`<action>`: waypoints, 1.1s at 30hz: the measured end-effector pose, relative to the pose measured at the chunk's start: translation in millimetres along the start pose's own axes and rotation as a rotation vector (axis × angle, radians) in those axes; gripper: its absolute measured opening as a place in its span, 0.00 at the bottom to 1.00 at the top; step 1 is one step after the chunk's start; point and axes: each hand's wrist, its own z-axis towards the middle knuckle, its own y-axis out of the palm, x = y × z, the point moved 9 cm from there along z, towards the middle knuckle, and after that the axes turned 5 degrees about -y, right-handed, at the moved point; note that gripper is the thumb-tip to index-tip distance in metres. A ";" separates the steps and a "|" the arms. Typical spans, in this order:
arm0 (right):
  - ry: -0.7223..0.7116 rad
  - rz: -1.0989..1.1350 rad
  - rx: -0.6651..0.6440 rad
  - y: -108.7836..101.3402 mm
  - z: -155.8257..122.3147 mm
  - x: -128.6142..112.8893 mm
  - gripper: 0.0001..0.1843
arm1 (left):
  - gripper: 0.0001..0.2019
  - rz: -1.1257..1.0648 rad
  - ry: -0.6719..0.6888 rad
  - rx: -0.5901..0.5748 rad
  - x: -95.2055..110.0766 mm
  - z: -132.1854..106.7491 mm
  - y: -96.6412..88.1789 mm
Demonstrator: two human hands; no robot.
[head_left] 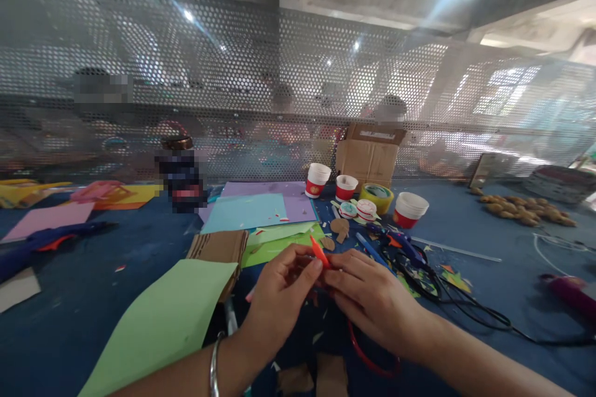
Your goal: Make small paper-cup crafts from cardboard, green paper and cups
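Note:
A small bright orange pointed piece (319,253), perhaps folded paper, sticks up between my fingers at the middle of the table. My left hand (284,291) pinches it between thumb and fingertips. From the other side my right hand (372,291) closes its fingers on the lower part, which is hidden. Below my right hand a red curved strip (367,353) lies partly covered. Pieces of brown cardboard (331,375) are at the near edge. Beside my left wrist rests a sheet of light green paper (167,316), partly over corrugated cardboard (218,245).
Coloured sheets (246,211), paper cups (318,180), yellow tape (376,198) and a cardboard box (370,155) stand or lie ahead. A blue glue gun (407,248) with black cable (484,307) is right, a purple tool (570,294) farther right. A perforated metal screen (223,74) closes off the back.

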 end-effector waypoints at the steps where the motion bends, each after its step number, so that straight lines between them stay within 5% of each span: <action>1: -0.006 -0.006 0.029 -3.8 -0.7 3.6 0.13 | 0.13 0.043 0.026 -0.011 2.8 -0.9 1.4; 6: 0.069 -0.150 0.065 -21.5 -13.4 43.8 0.16 | 0.13 0.144 0.102 0.139 12.5 0.0 -15.1; 10: 0.223 -0.194 -0.167 -9.5 -27.9 80.1 0.15 | 0.08 0.150 0.121 0.224 12.6 4.5 -28.4; 13: 0.256 -0.216 -0.327 4.0 -33.6 87.6 0.15 | 0.07 0.167 0.150 0.230 15.1 5.5 -30.9; 18: 0.248 -0.217 -0.373 8.1 -31.8 84.2 0.15 | 0.04 0.278 0.152 0.209 19.5 4.4 -29.6; 27: 0.156 -0.134 -0.163 -12.0 -24.2 68.4 0.16 | 0.15 0.640 0.203 -0.177 4.9 -2.4 19.5; 33: 0.177 -0.098 -0.063 -28.9 -24.7 68.5 0.17 | 0.12 1.024 0.338 -0.191 25.8 4.5 16.2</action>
